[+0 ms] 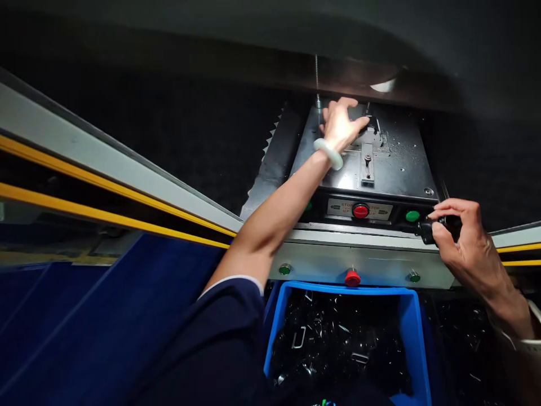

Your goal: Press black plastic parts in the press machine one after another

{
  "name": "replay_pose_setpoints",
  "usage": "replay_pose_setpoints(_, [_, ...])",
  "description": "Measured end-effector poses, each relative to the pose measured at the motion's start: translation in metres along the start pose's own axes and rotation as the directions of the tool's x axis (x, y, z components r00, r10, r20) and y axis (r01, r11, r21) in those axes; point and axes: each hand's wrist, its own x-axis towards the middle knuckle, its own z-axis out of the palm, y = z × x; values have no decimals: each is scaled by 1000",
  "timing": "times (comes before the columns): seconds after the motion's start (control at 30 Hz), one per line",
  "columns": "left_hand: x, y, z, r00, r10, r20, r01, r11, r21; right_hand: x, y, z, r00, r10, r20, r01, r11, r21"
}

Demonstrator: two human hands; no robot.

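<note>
my left hand (338, 127) lies spread on the black metal plate (401, 169), my right hand (459, 239) closed around a black handle (428, 231) beside a green button (412, 216)

Glossy black metal plate (401, 163), dull grey metal panel (316, 262), smooth blue plastic bin (380, 288)

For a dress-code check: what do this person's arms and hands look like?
Both hands are ungloved. The left hand has a thick pale bangle, and its navy sleeve shows a thin white cuff edge. The right hand has a pale wrist band, too dim to identify.
</note>
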Motion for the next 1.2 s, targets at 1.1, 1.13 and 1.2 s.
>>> replay_pose_setpoints(1.1, [-329,-22,-182,908,-80,411,-221,742,633,-164,101,30,975,218,33,-180,876,-447])
replay_pose_setpoints(1.13, [-338,-9,-177,894,-101,437,-221,748,625,-174,109,18,962,274,8,-230,822,-521])
replay_pose_setpoints(1.2, [-357,13,-170,843,-143,519,-276,713,645,-191,121,-5,930,368,-12,-284,697,-659])
